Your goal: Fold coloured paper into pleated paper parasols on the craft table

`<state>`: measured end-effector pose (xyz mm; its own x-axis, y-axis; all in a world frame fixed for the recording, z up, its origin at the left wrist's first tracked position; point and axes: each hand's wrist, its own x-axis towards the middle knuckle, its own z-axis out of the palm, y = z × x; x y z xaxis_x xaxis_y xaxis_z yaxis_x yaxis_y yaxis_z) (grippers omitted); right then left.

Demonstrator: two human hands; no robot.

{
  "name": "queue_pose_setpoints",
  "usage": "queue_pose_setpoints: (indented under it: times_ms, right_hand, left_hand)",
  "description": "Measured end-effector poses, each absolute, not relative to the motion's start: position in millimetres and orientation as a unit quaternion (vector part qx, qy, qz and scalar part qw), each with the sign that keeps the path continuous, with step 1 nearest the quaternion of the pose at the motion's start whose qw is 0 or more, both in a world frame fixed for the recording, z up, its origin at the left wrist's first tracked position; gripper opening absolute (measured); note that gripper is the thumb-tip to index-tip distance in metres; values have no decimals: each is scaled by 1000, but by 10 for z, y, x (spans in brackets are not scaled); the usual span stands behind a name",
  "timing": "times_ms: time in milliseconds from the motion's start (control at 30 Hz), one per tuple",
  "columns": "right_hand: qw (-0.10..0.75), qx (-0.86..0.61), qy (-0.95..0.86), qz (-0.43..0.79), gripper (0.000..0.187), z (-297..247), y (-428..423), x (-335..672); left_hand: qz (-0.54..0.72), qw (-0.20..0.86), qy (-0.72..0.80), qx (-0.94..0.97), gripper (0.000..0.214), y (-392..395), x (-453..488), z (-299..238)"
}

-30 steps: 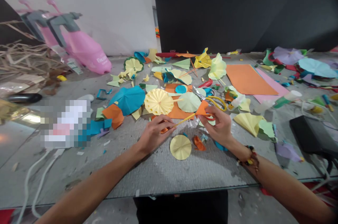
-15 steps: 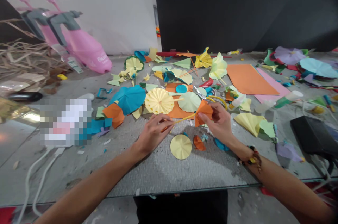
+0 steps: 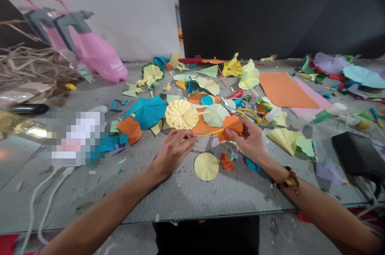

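My left hand (image 3: 175, 148) is closed on one end of a thin yellow stick (image 3: 210, 132). The stick's other end meets an orange piece of paper (image 3: 232, 126), pinched between the thumb and fingers of my right hand (image 3: 250, 138). How the stick joins the paper is hidden by the thumb. Just below my hands lies a pale yellow folded paper disc (image 3: 206, 166), with a small orange scrap (image 3: 227, 162) beside it. Beyond them rest a cream pleated rosette (image 3: 182, 114), a pale green disc (image 3: 215, 116) and scissors (image 3: 227, 104).
Two pink spray bottles (image 3: 100, 54) stand at the back left. At left is a white power strip (image 3: 81, 134) with cables, partly blurred. Orange sheets (image 3: 287, 90) lie back right, near glue bottles (image 3: 331, 112) and a black adapter (image 3: 357, 152). Paper scraps litter the table.
The orange paper has turned in my right hand, so its face looks rounder and wider. My left hand has hardly shifted along with the yellow stick.
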<state>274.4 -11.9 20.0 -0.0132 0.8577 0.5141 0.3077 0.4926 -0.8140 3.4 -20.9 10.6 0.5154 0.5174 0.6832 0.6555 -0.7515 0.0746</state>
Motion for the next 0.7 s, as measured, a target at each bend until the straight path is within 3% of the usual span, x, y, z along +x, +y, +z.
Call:
queue_pose_setpoints:
  times_ms: [233,700]
  right_hand:
    - [525,-469,-700,120,19,202,-150,2766]
    - [508,-465,-722,61,25,135,-154,2796]
  left_hand:
    - [-339,119,-337,-870,20,-219,15,170]
    - [-348,112,-342,-866,19,-227,47,139]
